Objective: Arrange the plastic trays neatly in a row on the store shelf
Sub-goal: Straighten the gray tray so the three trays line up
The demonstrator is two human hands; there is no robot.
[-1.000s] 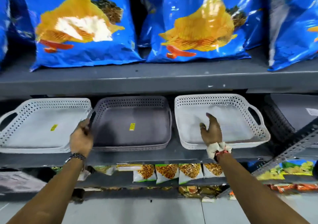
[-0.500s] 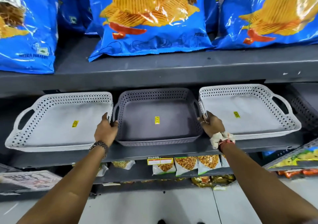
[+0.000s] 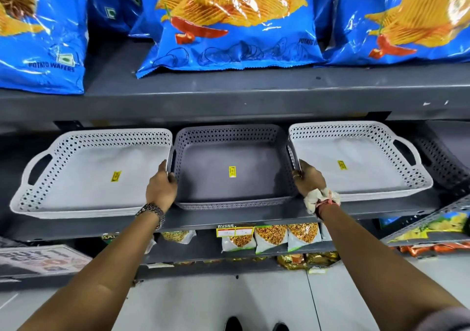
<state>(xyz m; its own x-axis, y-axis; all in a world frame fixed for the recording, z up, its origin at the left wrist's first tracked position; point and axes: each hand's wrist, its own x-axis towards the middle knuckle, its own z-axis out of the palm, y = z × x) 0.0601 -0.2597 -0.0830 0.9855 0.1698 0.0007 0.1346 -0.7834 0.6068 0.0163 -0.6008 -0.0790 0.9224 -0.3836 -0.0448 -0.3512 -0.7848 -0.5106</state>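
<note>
Grey perforated tray [image 3: 230, 152], only a yellow sticker inside, gripped between left hand [image 3: 162, 188] and right hand [image 3: 309, 178]; white trays [image 3: 91, 173] flank outside.

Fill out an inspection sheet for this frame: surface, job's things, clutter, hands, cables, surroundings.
Surface: grey metal shelf, trays along its front.
Job's things: left white tray, grey tray, right white tray, side by side, each with a yellow sticker.
Clutter: dark tray partly visible at far right.
Hands: left hand grips the grey tray's left handle; right hand grips its right side.
Cables: nothing seen.
Surroundings: blue wafer bags above; small snack packets below.
</note>
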